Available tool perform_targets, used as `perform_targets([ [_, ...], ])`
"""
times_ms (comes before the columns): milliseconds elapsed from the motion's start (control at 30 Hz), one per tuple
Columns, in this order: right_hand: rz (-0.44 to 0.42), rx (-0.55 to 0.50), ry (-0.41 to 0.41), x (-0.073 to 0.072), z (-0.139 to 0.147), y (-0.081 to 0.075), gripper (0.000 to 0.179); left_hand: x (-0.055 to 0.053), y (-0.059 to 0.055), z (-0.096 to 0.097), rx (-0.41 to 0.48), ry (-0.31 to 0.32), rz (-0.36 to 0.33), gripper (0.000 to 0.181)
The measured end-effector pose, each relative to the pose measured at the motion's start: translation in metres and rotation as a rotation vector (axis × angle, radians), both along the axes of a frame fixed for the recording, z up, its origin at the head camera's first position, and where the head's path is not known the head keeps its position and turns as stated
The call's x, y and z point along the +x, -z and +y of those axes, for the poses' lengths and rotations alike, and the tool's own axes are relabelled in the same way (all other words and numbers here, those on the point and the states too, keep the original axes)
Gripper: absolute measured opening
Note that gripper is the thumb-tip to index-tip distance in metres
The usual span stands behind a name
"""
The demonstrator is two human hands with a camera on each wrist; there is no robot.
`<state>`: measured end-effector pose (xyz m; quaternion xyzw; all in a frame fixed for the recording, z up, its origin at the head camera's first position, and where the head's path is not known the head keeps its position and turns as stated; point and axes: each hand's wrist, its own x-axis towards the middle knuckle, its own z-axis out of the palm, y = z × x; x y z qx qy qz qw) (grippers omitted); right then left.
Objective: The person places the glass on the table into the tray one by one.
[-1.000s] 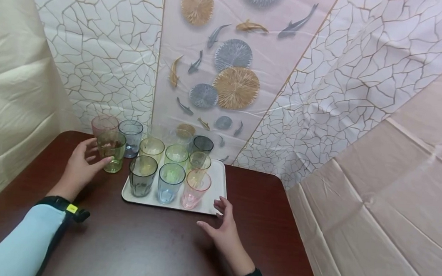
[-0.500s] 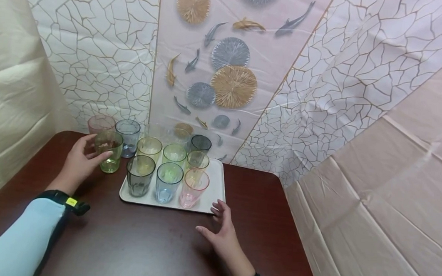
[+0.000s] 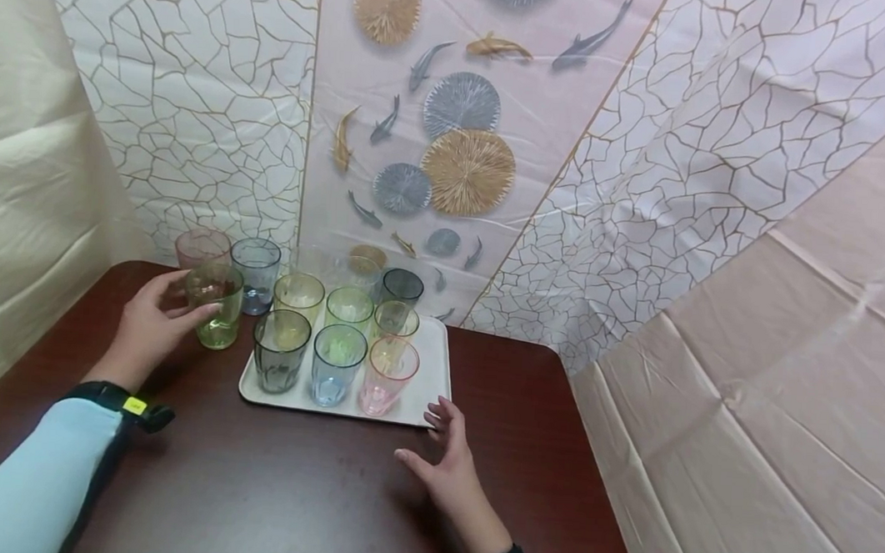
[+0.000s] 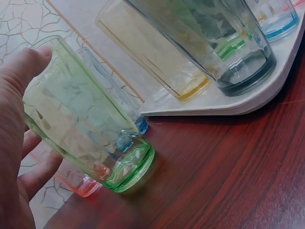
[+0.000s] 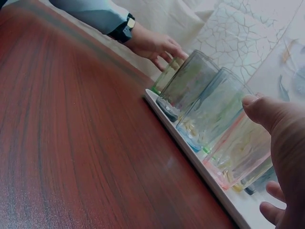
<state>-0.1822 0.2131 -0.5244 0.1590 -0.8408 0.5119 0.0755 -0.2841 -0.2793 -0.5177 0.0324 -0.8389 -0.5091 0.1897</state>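
My left hand (image 3: pixel 143 328) holds a green drinking glass (image 4: pixel 90 119) between thumb and fingers, at the left of the table. The glass stands upright beside a white tray (image 3: pixel 434 360); in the left wrist view the thumb lies at its rim and the fingers go round the far side. Behind it are a pink glass (image 3: pixel 202 245) and a blue glass (image 3: pixel 255 279). My right hand (image 3: pixel 448 460) hovers near the tray's front right corner, thumb and fingers spread apart, holding nothing. Nearest to it on the tray is a pink-rimmed glass (image 3: pixel 388 378).
Several tinted glasses crowd the tray, with a grey glass (image 3: pixel 281 356) and a light blue glass (image 3: pixel 336 371) along its front edge. A dark glass (image 3: pixel 403 286) stands at the back. Patterned cloth (image 3: pixel 369 97) hangs behind the brown table (image 3: pixel 289 486).
The head view has shifted slightly. My left hand and the green glass have moved a little left and toward me. The right hand keeps nearly the same place.
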Motion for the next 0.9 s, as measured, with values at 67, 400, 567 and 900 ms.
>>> perform_targets([
  [67, -0.003, 0.001, -0.004, 0.0, 0.0, 0.0, 0.098, 0.006, -0.003, -0.001, -0.003, 0.004, 0.005, 0.09],
  [400, 0.031, -0.007, -0.017, -0.002, 0.003, -0.005, 0.099, 0.047, -0.03, -0.009, -0.06, 0.1, -0.015, 0.084],
  [567, 0.049, -0.026, -0.045, -0.002, 0.001, -0.008, 0.099, 0.07, -0.042, -0.006, -0.086, 0.149, 0.004, 0.076],
  [900, 0.057, -0.026, -0.095, -0.001, -0.006, -0.016, 0.099, 0.108, -0.06, 0.016, -0.074, 0.26, 0.107, 0.071],
])
